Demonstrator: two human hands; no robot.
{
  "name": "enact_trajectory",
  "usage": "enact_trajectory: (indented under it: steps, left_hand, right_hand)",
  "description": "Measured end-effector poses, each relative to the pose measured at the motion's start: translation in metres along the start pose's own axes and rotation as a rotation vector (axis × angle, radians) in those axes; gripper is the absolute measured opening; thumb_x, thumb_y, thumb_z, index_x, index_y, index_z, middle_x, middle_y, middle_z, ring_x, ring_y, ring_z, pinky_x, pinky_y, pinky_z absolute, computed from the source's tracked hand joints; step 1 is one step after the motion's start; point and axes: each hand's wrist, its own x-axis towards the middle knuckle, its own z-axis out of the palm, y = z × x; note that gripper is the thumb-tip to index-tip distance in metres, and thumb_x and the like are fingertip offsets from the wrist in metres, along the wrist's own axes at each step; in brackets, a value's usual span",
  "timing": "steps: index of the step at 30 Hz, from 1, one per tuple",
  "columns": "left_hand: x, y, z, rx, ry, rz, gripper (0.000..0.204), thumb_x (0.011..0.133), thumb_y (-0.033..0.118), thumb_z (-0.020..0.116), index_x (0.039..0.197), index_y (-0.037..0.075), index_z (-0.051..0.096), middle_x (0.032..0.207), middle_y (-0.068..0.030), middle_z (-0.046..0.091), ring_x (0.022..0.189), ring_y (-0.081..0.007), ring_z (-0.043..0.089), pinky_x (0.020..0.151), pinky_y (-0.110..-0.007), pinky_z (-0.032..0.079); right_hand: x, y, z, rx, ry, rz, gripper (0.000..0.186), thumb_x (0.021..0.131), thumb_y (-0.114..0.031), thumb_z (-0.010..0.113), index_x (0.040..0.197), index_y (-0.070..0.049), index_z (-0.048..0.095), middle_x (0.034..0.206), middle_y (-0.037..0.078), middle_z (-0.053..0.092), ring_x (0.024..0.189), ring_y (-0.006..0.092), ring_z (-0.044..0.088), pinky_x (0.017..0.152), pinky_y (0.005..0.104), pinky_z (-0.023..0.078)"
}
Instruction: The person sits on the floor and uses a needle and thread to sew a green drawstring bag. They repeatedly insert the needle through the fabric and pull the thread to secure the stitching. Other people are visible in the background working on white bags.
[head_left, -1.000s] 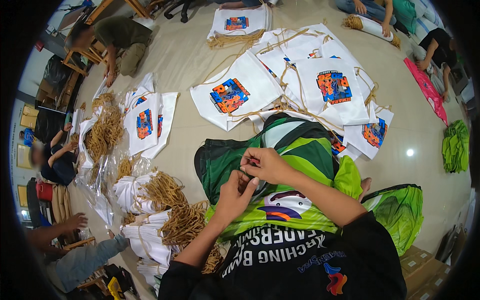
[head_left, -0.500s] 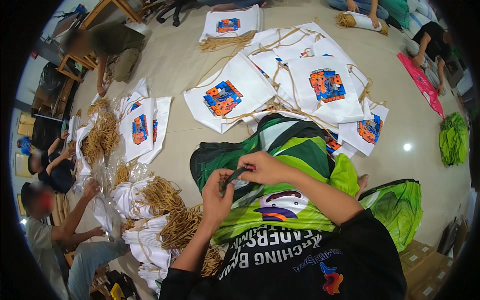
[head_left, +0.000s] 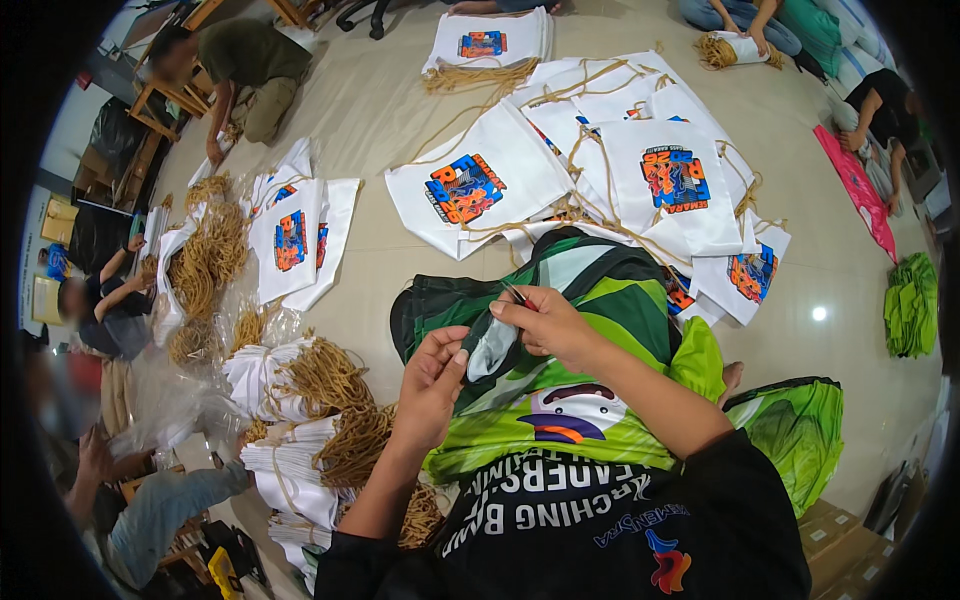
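Note:
A green, black and white printed garment (head_left: 590,390) lies over my lap. My left hand (head_left: 432,385) pinches its dark edge from the left. My right hand (head_left: 545,322) grips the same edge from the right, fingers closed, with a thin dark pointed tool (head_left: 514,294) sticking out past the fingertips. Between both hands sits a grey-white patch of the fabric (head_left: 492,350). Both hands are close together, almost touching.
White drawstring bags with a blue and orange print (head_left: 620,150) lie spread on the floor ahead. Bundles of tan cord and stacked white bags (head_left: 300,400) are on my left. Several people sit around the edges. Green folded pieces (head_left: 912,305) lie at the right.
Both hands have shifted slightly along the garment's edge; my left hand has moved up closer to the right one. A person at the lower left has changed position.

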Motion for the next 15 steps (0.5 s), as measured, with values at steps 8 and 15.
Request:
enact_trajectory:
  steps: [8,15]
  left_hand:
    - [-0.009,0.011,0.011,0.296,0.03,0.147,0.027,0.111,0.005,0.049,0.137,0.002,0.053,0.114,-0.0012,0.063,0.102,-0.0063,0.058,0.091,-0.022,0.045]
    - [-0.016,0.015,0.016,0.362,0.03,0.236,0.029,0.11,0.002,0.049,0.139,0.002,0.05,0.123,-0.0046,0.062,0.107,-0.0078,0.056,0.095,-0.024,0.043]
  right_hand:
    - [-0.003,-0.001,0.0,0.113,-0.028,0.0,0.012,0.104,-0.023,0.067,0.101,-0.012,0.063,0.072,-0.009,0.044,0.05,0.0003,0.032,0.046,0.0237,0.021]
    - [-0.006,-0.004,-0.002,0.133,-0.061,-0.034,0.004,0.1,-0.012,0.065,0.102,-0.009,0.064,0.081,-0.008,0.052,0.05,-0.0011,0.036,0.045,0.0206,0.028]
